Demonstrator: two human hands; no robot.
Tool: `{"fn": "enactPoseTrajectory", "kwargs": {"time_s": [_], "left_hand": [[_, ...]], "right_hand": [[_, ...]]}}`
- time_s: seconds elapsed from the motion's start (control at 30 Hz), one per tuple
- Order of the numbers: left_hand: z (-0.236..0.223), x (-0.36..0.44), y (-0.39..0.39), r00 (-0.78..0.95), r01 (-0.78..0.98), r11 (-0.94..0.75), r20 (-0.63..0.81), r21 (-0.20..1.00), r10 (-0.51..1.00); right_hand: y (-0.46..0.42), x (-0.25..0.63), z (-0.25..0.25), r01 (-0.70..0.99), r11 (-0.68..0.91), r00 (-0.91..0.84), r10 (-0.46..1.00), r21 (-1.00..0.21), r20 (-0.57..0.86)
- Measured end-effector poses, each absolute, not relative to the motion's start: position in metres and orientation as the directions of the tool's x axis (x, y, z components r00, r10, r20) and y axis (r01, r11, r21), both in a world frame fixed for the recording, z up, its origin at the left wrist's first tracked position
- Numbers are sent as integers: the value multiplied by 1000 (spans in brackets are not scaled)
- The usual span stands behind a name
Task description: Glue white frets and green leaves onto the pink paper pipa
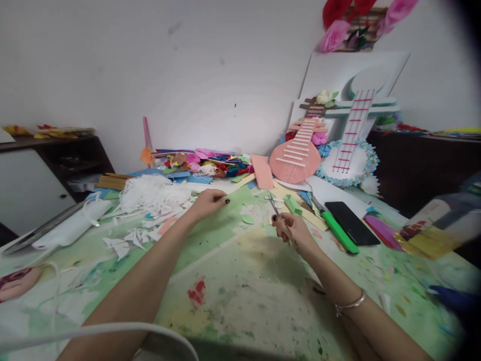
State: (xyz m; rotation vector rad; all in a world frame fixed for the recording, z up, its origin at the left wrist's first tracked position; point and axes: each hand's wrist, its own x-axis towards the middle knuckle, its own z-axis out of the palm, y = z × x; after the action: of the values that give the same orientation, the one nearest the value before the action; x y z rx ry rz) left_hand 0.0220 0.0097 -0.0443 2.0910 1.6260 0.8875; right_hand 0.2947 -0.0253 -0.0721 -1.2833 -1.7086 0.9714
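My left hand [211, 204] pinches the edge of a light green sheet of paper [240, 196] above the table. In my right hand [291, 229] is a pair of scissors [273, 204], its blades pointing up and away from me. The fingers are wrapped round the scissors' handles. A small green leaf-shaped paper piece [247, 219] lies on the table between the two hands. Just beyond the right hand sits a folded green paper strip [292, 204]. The scissors and the green sheet are apart.
White shredded paper [150, 195] is heaped at the left. A green utility knife [340, 232], a black phone [352, 223] and a bottle with yellow liquid [432, 225] lie or stand at the right. Paper lutes, one pink [295, 160] and one white [347, 160], lean at the back. A white cable [112, 328] crosses the foreground.
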Motion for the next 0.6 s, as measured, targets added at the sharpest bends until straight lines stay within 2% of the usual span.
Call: {"fn": "enactPoseTrajectory", "kwargs": {"time_s": [0.07, 0.17, 0.27, 0.43, 0.6], "left_hand": [[-33, 31, -4, 277, 509, -400, 294, 763, 915], [-24, 44, -22, 374, 297, -387, 266, 873, 888], [-23, 52, -28, 375, 289, -368, 250, 884, 893], [-27, 60, -28, 294, 343, -353, 258, 870, 920], [-28, 69, -31, 232, 360, -373, 305, 855, 924]], "right_hand": [[-30, 292, -70, 282, 219, -305, 944, -934, 130], [-38, 288, -65, 215, 311, -443, 876, -926, 192], [-44, 285, -61, 215, 376, -500, 835, -901, 229], [-46, 282, -61, 288, 367, -430, 875, -884, 223], [-45, 282, -63, 265, 351, -404, 886, -898, 227]]}}
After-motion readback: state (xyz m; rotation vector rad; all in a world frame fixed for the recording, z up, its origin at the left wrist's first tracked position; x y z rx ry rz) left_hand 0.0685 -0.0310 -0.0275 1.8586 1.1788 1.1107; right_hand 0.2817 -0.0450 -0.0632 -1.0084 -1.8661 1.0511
